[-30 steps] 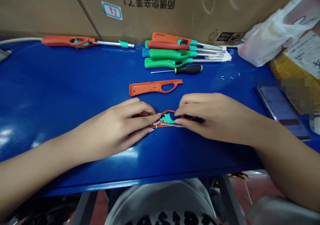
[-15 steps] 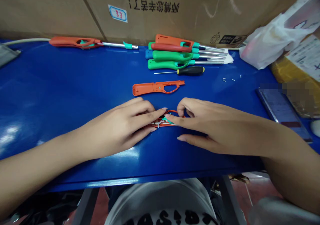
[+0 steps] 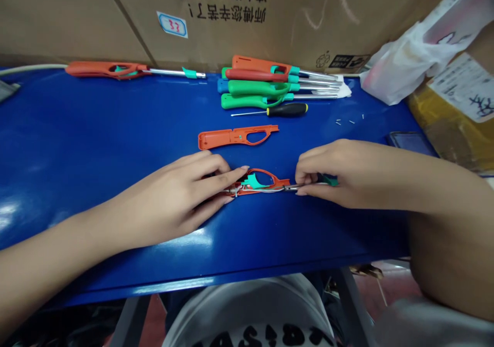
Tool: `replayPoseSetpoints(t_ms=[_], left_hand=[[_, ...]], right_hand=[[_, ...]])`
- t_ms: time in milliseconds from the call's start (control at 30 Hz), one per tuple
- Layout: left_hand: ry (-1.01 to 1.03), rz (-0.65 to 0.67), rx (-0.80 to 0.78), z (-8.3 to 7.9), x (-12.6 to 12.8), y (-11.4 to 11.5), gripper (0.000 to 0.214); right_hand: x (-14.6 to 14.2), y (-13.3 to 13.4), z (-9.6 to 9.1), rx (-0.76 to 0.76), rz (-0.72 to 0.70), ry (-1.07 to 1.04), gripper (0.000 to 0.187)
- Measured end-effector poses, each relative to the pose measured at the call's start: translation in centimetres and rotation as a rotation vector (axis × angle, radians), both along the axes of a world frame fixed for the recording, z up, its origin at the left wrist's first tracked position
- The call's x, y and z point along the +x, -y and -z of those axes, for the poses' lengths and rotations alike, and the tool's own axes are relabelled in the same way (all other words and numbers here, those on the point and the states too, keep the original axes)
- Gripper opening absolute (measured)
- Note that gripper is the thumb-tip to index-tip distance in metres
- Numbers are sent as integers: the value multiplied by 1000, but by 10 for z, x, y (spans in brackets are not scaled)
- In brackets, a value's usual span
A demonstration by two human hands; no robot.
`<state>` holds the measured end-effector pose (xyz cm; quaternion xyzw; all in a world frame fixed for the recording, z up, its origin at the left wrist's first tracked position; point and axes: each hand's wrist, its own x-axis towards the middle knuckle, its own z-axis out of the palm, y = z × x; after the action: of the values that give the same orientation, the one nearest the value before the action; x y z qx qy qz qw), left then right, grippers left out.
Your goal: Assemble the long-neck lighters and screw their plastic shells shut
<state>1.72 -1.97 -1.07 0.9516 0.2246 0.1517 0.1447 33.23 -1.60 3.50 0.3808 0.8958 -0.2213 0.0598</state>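
Note:
An opened orange lighter body [image 3: 266,182] with a teal trigger [image 3: 252,182] lies on the blue table [image 3: 116,131] between my hands. My left hand [image 3: 181,203] lies over its left end, fingers closed on it, forefinger stretched toward the trigger. My right hand [image 3: 332,175] pinches the thin metal tube [image 3: 297,187] that sticks out of the body's right end; a teal collar [image 3: 330,181] shows at my fingers. A loose orange shell half [image 3: 235,137] lies just beyond.
Several finished lighters [image 3: 266,85] in orange, green and blue are stacked at the back, a black-handled screwdriver [image 3: 285,110] before them. Another orange lighter [image 3: 116,70] lies back left. Cardboard boxes [image 3: 231,13] wall the rear. A white bag [image 3: 409,64] and a phone [image 3: 409,140] sit right.
My right hand left the trigger area and slid right along the body to grip the metal tube. My left hand stayed on the left end.

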Motion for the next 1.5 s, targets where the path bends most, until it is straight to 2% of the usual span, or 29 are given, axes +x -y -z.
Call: replayPoseSetpoints(t_ms=[200, 333, 467, 700, 833, 1000, 1167, 1300, 1500], left_hand=[[9, -19, 6, 0, 0, 0, 37], [9, -39, -18, -2, 2, 1, 34], [7, -45, -15, -3, 3, 1, 33], [-1, -59, -29, -1, 4, 1, 34], [-15, -49, -27, 0, 5, 2, 33], [-3, -49, -33, -1, 6, 2, 33], [2, -42, -22, -2, 4, 2, 32], [3, -45, -39, -2, 4, 2, 33], [15, -44, -46, 0, 2, 1, 37]], right_hand=[[-1, -2, 2, 144, -88, -18, 22], [-8, 6, 3, 289, -142, 71, 28], [-17, 17, 4, 433, -171, 171, 23], [-27, 23, 5, 507, -186, 238, 25], [-28, 24, 4, 485, -123, 266, 21], [-32, 25, 2, 450, -146, 290, 23], [-19, 19, 1, 460, -139, 191, 17], [-9, 6, 3, 299, 18, 10, 25], [-17, -10, 16, -49, 186, -170, 21]])
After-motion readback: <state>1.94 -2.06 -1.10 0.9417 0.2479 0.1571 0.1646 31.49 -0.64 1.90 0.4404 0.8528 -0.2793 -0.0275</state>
